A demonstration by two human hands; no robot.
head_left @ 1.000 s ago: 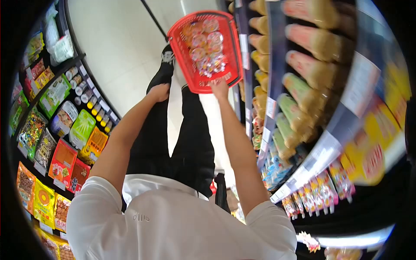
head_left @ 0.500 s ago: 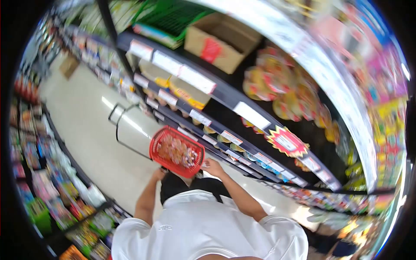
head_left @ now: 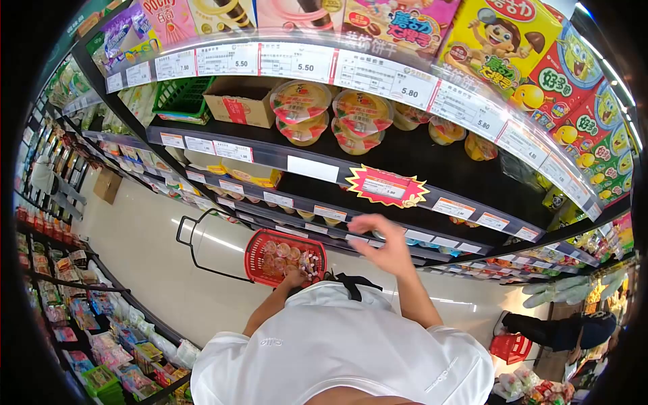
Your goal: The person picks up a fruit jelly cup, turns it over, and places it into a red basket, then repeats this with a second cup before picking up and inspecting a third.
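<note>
Well, on my remote feed: basket (head_left: 251, 258), low before the shirt (head_left: 331, 344), beside shelves (head_left: 271, 160); presumably light, stiff plastic, best taken by handle (head_left: 181, 229) or rim; cups (head_left: 278, 251) within, likely slippery, crushable; basket red, perforated; cups round, shiny; left hand (head_left: 295, 277) at the near side, whether gripping I cannot tell; right hand (head_left: 383, 246) raised, fingers parted and curved, nothing visibly held.

A white shirt (head_left: 344, 337) with a rounded neckline (head_left: 358, 385) is worn; the upper arms are covered by short sleeves (head_left: 459, 351); small lettering (head_left: 272, 342) is set on the chest; a black strap (head_left: 355, 286) is seen near the hem.
</note>
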